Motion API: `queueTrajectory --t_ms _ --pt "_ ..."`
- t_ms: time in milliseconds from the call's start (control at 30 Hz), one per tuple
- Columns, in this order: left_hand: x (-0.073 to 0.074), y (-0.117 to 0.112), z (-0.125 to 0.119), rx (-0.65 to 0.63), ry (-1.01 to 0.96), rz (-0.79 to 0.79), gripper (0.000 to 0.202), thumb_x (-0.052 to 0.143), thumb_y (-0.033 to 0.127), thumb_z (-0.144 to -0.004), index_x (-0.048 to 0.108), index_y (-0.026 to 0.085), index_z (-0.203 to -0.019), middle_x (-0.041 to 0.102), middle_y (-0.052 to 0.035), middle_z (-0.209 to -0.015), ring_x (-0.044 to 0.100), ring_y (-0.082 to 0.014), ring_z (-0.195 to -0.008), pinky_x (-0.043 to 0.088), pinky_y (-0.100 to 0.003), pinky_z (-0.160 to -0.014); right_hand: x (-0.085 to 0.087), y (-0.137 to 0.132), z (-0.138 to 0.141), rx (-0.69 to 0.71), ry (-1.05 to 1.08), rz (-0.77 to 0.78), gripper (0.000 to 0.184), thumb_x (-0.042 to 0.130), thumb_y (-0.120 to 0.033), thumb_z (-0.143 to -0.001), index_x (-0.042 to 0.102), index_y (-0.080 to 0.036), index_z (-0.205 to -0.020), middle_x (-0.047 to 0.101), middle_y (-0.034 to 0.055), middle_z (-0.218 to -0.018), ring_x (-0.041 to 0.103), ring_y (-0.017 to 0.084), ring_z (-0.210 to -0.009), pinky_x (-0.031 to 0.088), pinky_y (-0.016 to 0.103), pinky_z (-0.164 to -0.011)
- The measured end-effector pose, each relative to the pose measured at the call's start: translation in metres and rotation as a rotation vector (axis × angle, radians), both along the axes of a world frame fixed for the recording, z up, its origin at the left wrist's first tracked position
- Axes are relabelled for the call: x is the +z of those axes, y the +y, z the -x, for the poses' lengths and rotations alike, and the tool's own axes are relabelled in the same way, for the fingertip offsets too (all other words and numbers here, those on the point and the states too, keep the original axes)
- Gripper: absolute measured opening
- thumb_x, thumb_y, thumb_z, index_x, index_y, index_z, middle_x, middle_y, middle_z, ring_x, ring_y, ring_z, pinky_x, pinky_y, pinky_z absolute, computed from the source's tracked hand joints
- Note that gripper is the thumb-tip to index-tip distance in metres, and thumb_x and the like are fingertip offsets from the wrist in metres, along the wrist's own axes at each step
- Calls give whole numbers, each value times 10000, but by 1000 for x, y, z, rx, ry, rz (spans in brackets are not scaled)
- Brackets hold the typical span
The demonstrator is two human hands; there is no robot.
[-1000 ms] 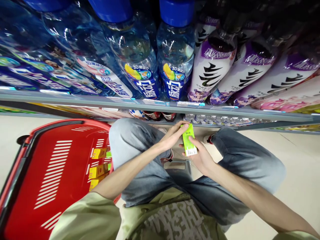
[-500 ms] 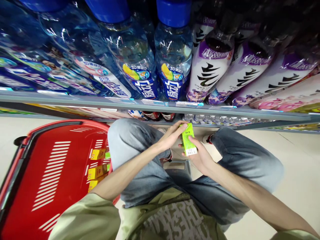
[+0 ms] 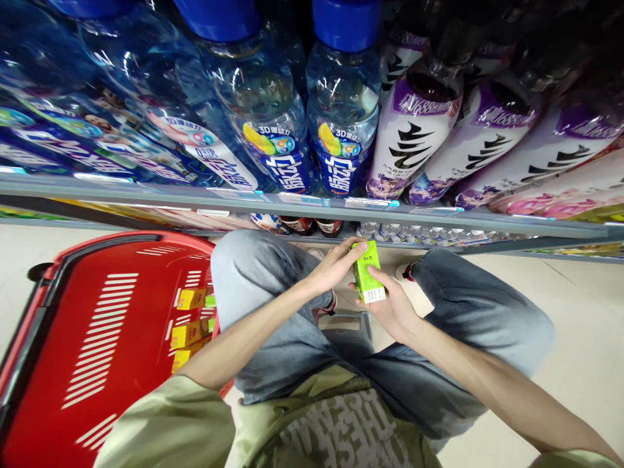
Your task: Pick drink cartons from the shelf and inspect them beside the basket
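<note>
I am crouched in front of a store shelf. A small green drink carton (image 3: 368, 272) with a white barcode panel is between my two hands, above my knees. My right hand (image 3: 390, 305) grips it from below and behind, fingers wrapped round its lower end. My left hand (image 3: 336, 265) pinches its upper end with fingertips and thumb. The carton is tilted, top pointing toward the shelf.
A red shopping basket (image 3: 92, 325) stands on the floor at my left with several yellow cartons (image 3: 192, 300) inside. The shelf edge (image 3: 312, 207) above holds blue-capped water bottles (image 3: 341, 110) and purple-labelled bottles (image 3: 414, 123). More bottles stand on the lower shelf behind my knees.
The carton has turned slightly in my hands; both hands stay in almost the same place.
</note>
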State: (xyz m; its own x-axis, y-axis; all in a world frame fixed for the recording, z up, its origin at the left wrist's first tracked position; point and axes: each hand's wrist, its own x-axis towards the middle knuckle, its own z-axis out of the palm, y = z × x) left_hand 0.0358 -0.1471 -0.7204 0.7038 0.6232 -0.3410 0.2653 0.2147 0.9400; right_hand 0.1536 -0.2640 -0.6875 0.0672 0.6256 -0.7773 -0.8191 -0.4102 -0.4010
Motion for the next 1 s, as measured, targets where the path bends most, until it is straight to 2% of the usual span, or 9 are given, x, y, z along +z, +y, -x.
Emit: queueTrajectory --t_ms 333,633,800,1000 --pt "-2 1 -1 -4 8 -36 557 477 658 -1012 661 163 -1189 711 -50 -1032 613 -211 -927 421 -313 -805 0 0 -1 3 12 11 512 1002 -425 -547 746 -195 -926 796 33 -1019 747 218 -836 554 261 -582" --pt "-1 -1 -1 12 -29 15 523 524 632 -998 676 171 -1191 672 -33 -976 583 -192 -877 416 -306 -779 -1 0 0 -16 25 15 472 918 -484 -698 742 -217 -1045 803 36 -1033 740 204 -774 555 259 -575" --pt "-2 -1 -2 18 -49 40 551 535 648 -987 676 170 -1221 664 -32 -927 582 -195 -834 418 -306 -728 1 2 -2 5 22 10 453 872 -498 -776 742 -214 -1104 801 51 -1064 748 220 -830 561 282 -597" --pt "0 -1 -1 23 -52 43 534 541 643 -986 682 179 -1210 661 -25 -918 580 -190 -824 420 -305 -735 0 1 -2 13 11 0 464 878 -505 -769 744 -205 -1097 798 55 -1049 749 226 -844 570 296 -613"
